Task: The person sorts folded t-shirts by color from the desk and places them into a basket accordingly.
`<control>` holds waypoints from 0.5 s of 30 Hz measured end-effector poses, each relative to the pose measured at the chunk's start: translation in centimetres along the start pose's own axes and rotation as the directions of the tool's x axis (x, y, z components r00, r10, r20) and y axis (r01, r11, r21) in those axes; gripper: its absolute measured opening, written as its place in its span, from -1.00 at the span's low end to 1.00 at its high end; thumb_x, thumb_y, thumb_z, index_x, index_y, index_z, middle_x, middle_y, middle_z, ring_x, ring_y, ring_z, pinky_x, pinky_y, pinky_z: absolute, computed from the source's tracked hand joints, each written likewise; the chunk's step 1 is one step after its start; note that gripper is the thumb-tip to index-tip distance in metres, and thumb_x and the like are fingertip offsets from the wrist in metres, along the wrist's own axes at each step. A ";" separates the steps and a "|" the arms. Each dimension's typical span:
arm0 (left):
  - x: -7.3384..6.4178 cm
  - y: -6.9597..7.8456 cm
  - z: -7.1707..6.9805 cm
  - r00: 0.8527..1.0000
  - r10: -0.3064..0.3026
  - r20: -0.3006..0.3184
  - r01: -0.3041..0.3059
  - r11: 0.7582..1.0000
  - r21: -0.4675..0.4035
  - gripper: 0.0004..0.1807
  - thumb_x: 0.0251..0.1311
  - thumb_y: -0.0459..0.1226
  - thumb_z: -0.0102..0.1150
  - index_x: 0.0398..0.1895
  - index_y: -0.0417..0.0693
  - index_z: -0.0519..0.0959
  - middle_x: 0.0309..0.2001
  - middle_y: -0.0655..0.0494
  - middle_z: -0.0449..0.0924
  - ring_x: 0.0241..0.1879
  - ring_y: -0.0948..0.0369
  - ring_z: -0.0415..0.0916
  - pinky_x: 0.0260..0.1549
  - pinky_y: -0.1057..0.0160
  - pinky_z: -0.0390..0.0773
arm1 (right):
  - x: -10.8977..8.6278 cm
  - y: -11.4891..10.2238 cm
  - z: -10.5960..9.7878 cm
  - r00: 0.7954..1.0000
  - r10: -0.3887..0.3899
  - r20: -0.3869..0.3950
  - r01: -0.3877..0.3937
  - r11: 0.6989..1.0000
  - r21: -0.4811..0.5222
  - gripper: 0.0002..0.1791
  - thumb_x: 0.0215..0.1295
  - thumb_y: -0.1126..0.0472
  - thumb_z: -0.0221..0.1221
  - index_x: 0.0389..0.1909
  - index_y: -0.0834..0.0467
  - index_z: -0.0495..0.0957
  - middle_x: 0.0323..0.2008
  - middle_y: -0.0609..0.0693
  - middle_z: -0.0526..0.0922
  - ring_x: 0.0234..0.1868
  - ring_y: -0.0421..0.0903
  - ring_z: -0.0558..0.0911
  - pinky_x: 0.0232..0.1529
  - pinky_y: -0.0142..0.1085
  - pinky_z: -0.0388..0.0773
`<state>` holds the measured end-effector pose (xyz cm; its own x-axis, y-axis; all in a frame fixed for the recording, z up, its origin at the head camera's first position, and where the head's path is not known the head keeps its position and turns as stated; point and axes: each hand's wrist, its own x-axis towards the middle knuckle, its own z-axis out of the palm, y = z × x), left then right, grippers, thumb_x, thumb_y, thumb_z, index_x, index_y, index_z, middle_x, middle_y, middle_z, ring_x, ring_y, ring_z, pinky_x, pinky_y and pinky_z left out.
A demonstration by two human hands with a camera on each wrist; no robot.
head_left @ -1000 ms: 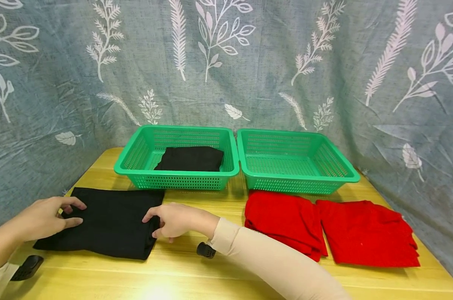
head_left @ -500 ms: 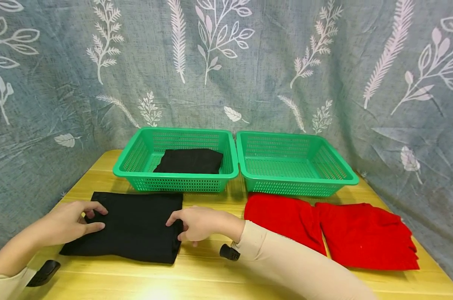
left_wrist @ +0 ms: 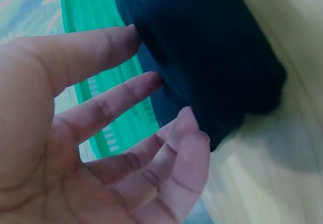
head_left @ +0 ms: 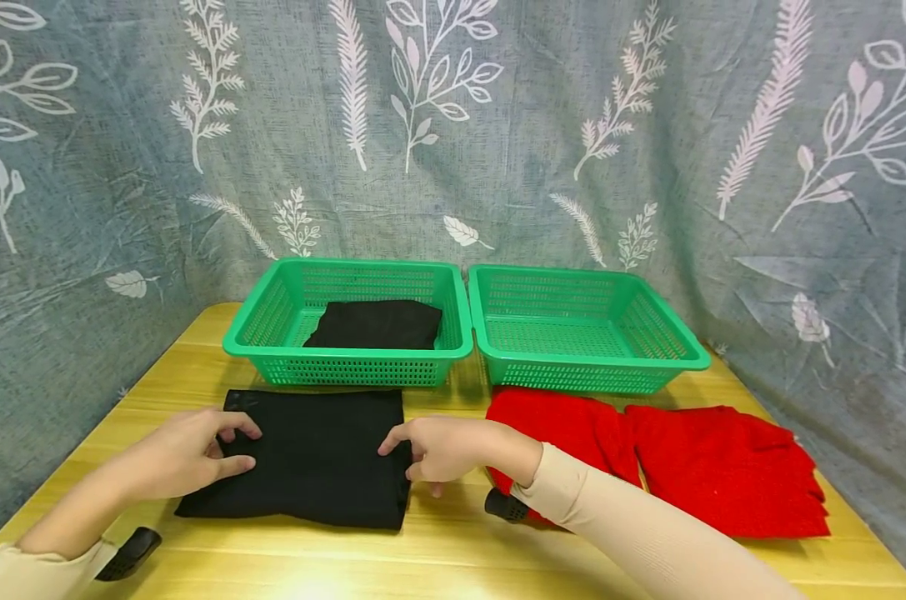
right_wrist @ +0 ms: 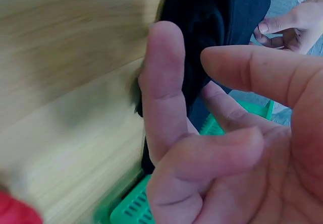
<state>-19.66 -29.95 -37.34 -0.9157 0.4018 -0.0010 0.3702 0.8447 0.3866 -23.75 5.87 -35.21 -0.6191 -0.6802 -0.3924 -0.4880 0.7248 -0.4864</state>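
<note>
A folded black cloth (head_left: 317, 458) lies spread between both hands at the table's left and middle. The left hand (head_left: 182, 454) pinches its left side between thumb and fingers, some fingertips hidden behind the fabric in the left wrist view, where the cloth (left_wrist: 202, 47) looks bunched. At the opposite side the right hand (head_left: 453, 454) holds the edge with thumb and index finger. Its other fingers hang outside the cloth (right_wrist: 202, 12) in the right wrist view. Another folded black cloth (head_left: 377, 323) lies inside the left green basket (head_left: 347, 354).
Beside it stands a second green basket (head_left: 595, 362), with no cloth visible inside. Two folded red cloths lie to the right: the nearer-to-centre red cloth (head_left: 558, 421), partly covered by the right forearm, and the outer red cloth (head_left: 730, 475). A patterned curtain hangs behind the table (head_left: 287, 554).
Both hands have moved rightward together, and the black cloth has shifted right with them, now closer to the red cloths. The baskets and red cloths stay put.
</note>
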 end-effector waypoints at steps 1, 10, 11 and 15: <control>0.1 0.3 0.2 1.000 0.007 0.001 -0.007 1.000 -0.001 -0.64 0.31 -0.10 0.49 0.11 0.02 0.72 -0.10 0.01 0.66 -0.33 0.34 0.52 -0.30 0.22 0.56 | -0.3 0.1 -0.1 1.000 0.007 0.000 -0.007 1.000 0.000 -0.53 0.56 0.33 0.20 0.41 0.02 0.53 -0.66 0.00 0.66 -0.50 0.07 0.74 -0.20 -0.45 0.46; 0.4 2.6 1.3 0.998 0.060 0.017 -0.059 0.997 -0.048 -0.62 0.31 -0.05 0.49 0.13 0.09 0.71 -0.06 0.12 0.66 -0.22 0.30 0.56 -0.23 0.20 0.60 | -3.0 1.3 -0.6 0.997 0.074 0.011 -0.074 0.997 -0.018 -0.48 0.52 0.35 0.18 0.44 0.03 0.52 -0.67 -0.01 0.65 -0.44 0.15 0.77 -0.32 -0.42 0.35; 0.4 2.7 1.3 0.998 0.061 0.022 -0.060 0.996 -0.059 -0.60 0.32 -0.04 0.49 0.16 0.08 0.69 -0.05 0.12 0.66 -0.21 0.30 0.57 -0.22 0.20 0.60 | -3.3 1.5 -0.7 0.997 0.080 0.008 -0.080 0.997 -0.011 -0.48 0.52 0.35 0.18 0.44 0.03 0.52 -0.66 0.00 0.65 -0.45 0.11 0.78 -0.30 -0.42 0.37; 0.4 3.0 0.7 0.998 0.046 0.033 -0.042 0.992 -0.118 -0.45 0.35 -0.03 0.46 0.33 -0.01 0.60 -0.03 0.08 0.65 -0.20 0.27 0.56 -0.27 0.24 0.57 | -4.0 2.3 -0.7 0.996 0.090 -0.007 -0.090 0.996 0.028 -0.46 0.49 0.35 0.19 0.44 0.00 0.53 -0.59 0.01 0.66 -0.45 -0.05 0.80 -0.11 -0.37 0.52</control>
<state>-18.81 -27.01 -36.78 -0.8920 0.4518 -0.0132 0.3876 0.7795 0.4921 -22.84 10.31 -34.16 -0.6649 -0.6113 -0.4292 -0.4127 0.7796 -0.4711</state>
